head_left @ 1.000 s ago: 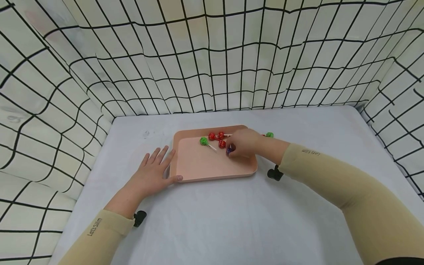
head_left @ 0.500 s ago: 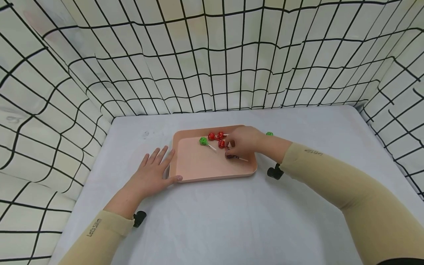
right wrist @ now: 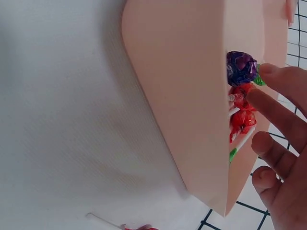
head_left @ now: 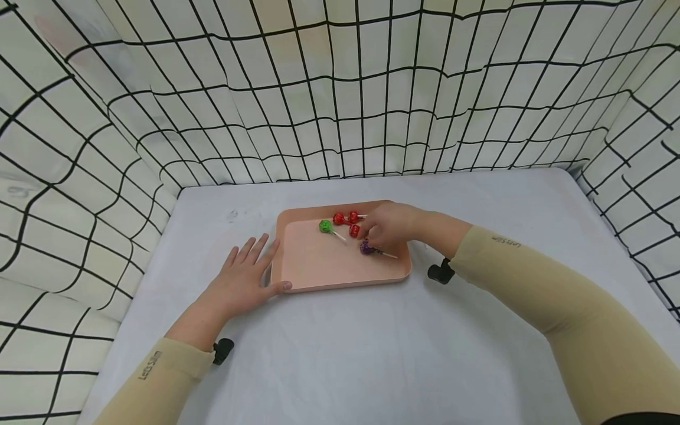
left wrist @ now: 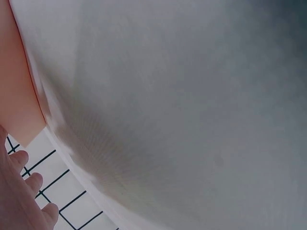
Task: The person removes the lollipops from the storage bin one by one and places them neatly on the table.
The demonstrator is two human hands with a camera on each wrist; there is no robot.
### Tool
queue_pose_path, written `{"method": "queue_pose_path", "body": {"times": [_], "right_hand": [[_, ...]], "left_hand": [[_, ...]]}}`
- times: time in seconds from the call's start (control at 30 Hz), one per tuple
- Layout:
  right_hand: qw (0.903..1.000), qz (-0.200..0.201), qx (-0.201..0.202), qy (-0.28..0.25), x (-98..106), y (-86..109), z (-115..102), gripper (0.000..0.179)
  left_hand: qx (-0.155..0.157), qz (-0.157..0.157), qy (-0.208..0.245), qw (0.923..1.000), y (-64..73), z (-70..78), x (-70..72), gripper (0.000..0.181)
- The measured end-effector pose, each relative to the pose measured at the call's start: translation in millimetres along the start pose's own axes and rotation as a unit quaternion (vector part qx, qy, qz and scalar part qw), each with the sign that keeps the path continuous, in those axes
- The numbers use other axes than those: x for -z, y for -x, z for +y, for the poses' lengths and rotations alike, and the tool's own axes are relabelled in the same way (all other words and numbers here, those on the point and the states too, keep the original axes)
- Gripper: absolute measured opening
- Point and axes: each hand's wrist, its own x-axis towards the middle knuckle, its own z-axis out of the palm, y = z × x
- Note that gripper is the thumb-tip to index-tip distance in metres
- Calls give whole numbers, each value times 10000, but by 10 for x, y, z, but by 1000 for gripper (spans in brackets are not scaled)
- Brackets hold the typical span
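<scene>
A shallow pink tray (head_left: pixel 313 265) lies on the table. My left hand (head_left: pixel 247 277), fingers spread, rests at its left edge with the thumb at the front left corner. Over the tray's right part is my right hand (head_left: pixel 393 224), its fingertips just off a purple-wrapped lollipop (head_left: pixel 366 247). In the right wrist view thumb and fingers stand apart, nothing between them, beside that purple lollipop (right wrist: pixel 241 68). Farther back in the tray lie a green lollipop (head_left: pixel 325 226) and red lollipops (head_left: pixel 338 219). Part of the tray is hidden by my right hand.
In the right wrist view a red-wrapped lollipop (right wrist: pixel 141 228) lies on the table outside the tray. White cloth covers the table (head_left: pixel 340 354). White walls with a black grid (head_left: pixel 361 118) enclose its back and sides.
My right fingers have let go of the purple lollipop, which now lies in the tray, stick to the right. A green lollipop beyond my right wrist has become hidden. The left hand stays put.
</scene>
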Motion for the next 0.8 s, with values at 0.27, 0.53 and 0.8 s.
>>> {"method": "queue_pose_path", "body": {"times": [0.27,0.53,0.8], "right_hand": [[9994,-169,274,160,-55,-3,3,24],[9985,-169,355,375,-82,-17,5,25],[9981,-370,335,362,-92,-34,-2,26]], "left_hand": [[3,-9,16,10000,-6,10,18,105],[-12,5,3,10000,4,7,16,104],[-7,-23,2,10000,12,11,33,105]]}}
